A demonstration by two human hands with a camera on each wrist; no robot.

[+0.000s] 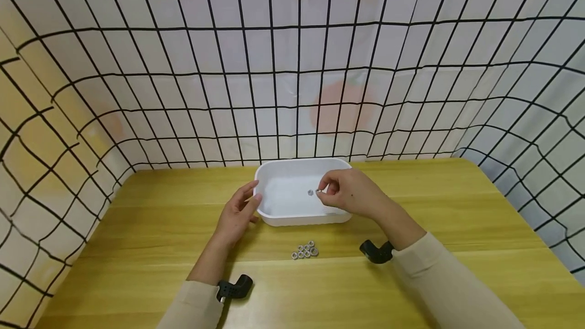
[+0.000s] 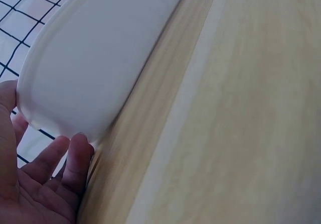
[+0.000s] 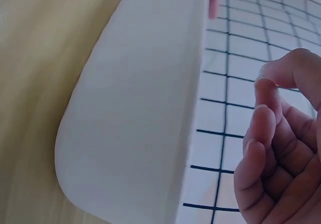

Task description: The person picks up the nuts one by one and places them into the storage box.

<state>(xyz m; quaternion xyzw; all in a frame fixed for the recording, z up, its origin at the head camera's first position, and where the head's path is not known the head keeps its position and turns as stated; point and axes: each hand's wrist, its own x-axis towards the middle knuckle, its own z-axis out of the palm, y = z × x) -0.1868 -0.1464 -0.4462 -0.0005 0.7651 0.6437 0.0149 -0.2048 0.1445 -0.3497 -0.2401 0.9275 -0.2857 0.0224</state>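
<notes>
A white plastic basin stands on the wooden table. My left hand holds its left end, thumb at the rim and fingers against the outer wall; the left wrist view shows the fingertips touching the basin's rounded end. Over the right part of the basin, my right hand pinches a small silver metal nut between thumb and forefinger. Only a sliver of that nut shows. Another metal nut lies on the basin floor. In front of the basin, several similar nuts sit grouped on the table.
Black wire netting with a pale sheet behind it closes in the back and both sides of the wooden table. A black wrist mount is strapped at each sleeve, the left one low over the table.
</notes>
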